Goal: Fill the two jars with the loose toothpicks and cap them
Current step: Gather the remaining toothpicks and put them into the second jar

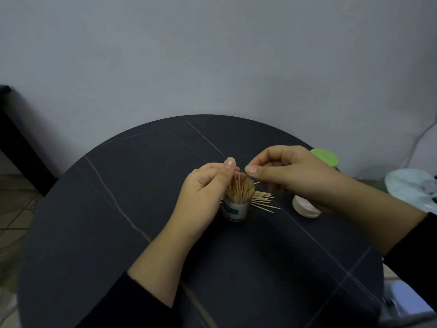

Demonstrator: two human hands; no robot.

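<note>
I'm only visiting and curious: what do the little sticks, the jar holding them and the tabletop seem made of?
Toothpicks: pale tan, matte, thin; probably wood or bamboo. Jar: see-through wall showing the sticks inside, so clear plastic or glass, unclear which; printed label. Table: dark matte top with thin pale veins, stone or a stone-look surface.

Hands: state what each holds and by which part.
The left hand grips the jar by its upper side. The right hand pinches thumb to forefinger over its mouth; whether anything is between them cannot be told.
</note>
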